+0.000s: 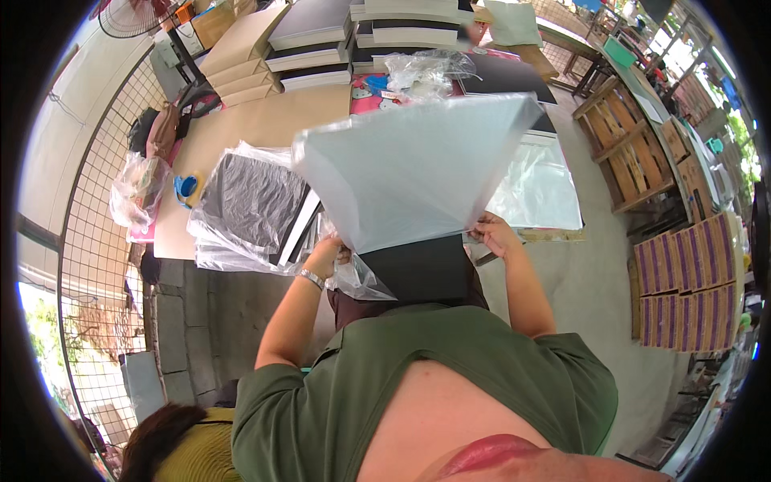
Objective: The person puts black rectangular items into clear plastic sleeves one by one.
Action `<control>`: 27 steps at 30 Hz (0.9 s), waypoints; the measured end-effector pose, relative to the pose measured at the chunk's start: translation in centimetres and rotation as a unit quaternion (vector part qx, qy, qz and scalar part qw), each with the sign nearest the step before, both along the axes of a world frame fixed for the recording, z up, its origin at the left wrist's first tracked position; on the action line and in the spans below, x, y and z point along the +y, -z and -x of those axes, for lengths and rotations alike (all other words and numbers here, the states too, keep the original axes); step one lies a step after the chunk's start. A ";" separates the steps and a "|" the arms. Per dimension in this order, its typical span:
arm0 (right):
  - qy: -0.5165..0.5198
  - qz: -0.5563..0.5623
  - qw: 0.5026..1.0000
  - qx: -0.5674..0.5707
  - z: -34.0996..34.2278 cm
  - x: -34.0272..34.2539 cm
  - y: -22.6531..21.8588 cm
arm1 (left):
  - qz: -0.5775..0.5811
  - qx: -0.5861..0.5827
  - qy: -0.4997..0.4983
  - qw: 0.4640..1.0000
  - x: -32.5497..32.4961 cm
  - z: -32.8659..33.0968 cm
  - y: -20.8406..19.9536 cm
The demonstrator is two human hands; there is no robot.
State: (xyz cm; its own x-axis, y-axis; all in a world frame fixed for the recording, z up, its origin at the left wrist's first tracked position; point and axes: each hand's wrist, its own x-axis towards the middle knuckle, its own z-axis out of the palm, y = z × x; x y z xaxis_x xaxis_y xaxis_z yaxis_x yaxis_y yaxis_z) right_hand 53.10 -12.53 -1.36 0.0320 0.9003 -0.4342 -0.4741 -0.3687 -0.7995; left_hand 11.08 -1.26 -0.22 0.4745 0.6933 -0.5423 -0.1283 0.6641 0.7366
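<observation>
A large translucent plastic bag is stretched between my two hands, its far end raised over the table. My left hand pinches its near left edge, and my right hand grips the near right edge. Under the bag's near side, a black flat board or stack lies at my lap; whether it is partly inside the bag I cannot tell. Beside my left hand, bagged black sheets rest in a pile at the table's near edge. More clear plastic bags lie to the right, partly behind the raised bag.
Stacks of black-covered boards and brown paper bundles stand at the back. A blue tape roll sits on the left of the table. Crumpled plastic lies farther back. Cartons and a wooden crate are at right. Another person is at lower left.
</observation>
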 end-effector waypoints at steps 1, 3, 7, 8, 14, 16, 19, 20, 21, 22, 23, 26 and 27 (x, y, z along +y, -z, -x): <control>-0.036 -0.028 0.994 -0.098 0.0 0.1 -0.7 | -0.030 0.014 -0.054 0.998 -0.9 -0.6 -0.2; -0.112 -0.087 0.949 -0.283 1.4 0.7 -4.6 | -0.135 0.035 -0.131 0.982 -2.2 -1.0 -1.8; -0.013 -0.202 0.952 -0.231 6.4 3.5 -9.4 | -0.170 0.089 -0.067 0.979 -2.5 -1.5 -4.6; -0.049 -0.173 0.925 -0.336 6.2 3.5 -7.4 | -0.183 0.147 -0.014 0.972 -2.5 -1.9 -4.3; -0.107 -0.165 0.786 -0.586 9.5 7.2 -7.5 | -0.187 0.106 -0.108 0.971 -4.7 -0.9 -2.8; -0.160 -0.084 0.847 -0.500 12.8 8.7 -11.4 | -0.093 0.119 -0.204 0.967 -5.3 1.7 -2.5; -0.199 -0.130 0.895 -0.377 15.3 11.4 -12.7 | -0.119 0.074 -0.278 0.951 -3.7 4.6 -5.7; -0.205 -0.143 0.911 -0.328 16.4 12.2 -12.9 | -0.117 0.083 -0.324 0.935 -3.0 5.8 -5.9; -0.205 -0.155 0.908 -0.332 17.4 12.4 -13.0 | -0.104 0.093 -0.350 0.926 -2.5 7.0 -6.0; -0.206 -0.167 0.903 -0.338 18.3 12.7 -13.4 | -0.090 0.101 -0.376 0.917 -1.9 8.2 -6.2; -0.213 -0.170 0.905 -0.326 18.9 12.9 -13.1 | -0.080 0.096 -0.398 0.909 -1.1 10.1 -5.1; -0.241 -0.173 0.896 -0.331 19.1 12.4 -12.1 | -0.061 0.130 -0.431 0.891 0.2 11.7 -4.2; -0.242 -0.165 0.895 -0.337 18.9 12.1 -11.9 | -0.066 0.148 -0.410 0.897 0.9 12.8 -3.0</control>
State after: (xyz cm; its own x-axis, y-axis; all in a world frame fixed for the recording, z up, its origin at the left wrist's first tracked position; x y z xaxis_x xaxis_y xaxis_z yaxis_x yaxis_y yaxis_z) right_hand 34.23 -0.40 10.50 -0.2407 0.9554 -0.1709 0.3084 -0.0917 -0.9468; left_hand -1.69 -0.34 2.77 -0.3769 0.8106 -0.4481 -0.3199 0.3401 0.8843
